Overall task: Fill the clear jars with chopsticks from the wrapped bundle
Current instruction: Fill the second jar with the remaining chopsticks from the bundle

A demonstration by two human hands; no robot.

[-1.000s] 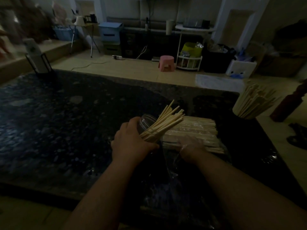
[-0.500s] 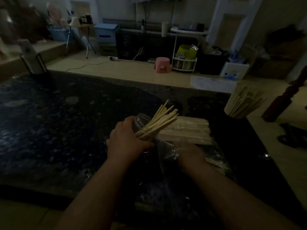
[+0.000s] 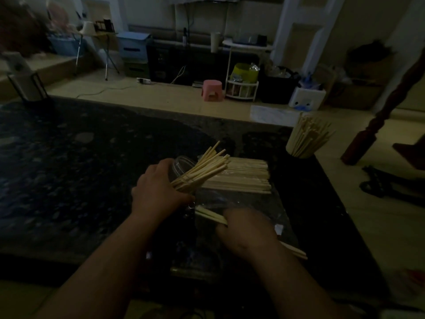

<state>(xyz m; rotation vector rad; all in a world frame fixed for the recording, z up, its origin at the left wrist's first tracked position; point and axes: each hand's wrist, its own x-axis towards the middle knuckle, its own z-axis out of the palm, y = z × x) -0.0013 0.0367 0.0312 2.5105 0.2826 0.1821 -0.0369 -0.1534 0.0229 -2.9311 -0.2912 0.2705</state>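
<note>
My left hand (image 3: 158,194) grips a clear jar (image 3: 181,165) tilted to the right on the dark counter, with several chopsticks (image 3: 202,170) fanning out of its mouth. Behind the jar lies the wrapped bundle (image 3: 243,178) of pale chopsticks, its clear plastic wrap (image 3: 220,199) spread toward me. My right hand (image 3: 243,226) holds a few chopsticks (image 3: 210,214) low over the wrap; their far ends stick out past my wrist at the right. A second jar (image 3: 303,141) full of chopsticks stands at the counter's far right.
The dark speckled counter (image 3: 80,169) stretches to the left. A black-framed stand (image 3: 25,86) sits at its far left corner. Beyond the counter are a pink stool (image 3: 212,89), a white rack and boxes on the floor. A dark red post (image 3: 368,134) leans at the right.
My right hand has pulled back from the bundle toward me and now holds a few chopsticks. My left hand keeps its grip on the tilted jar.
</note>
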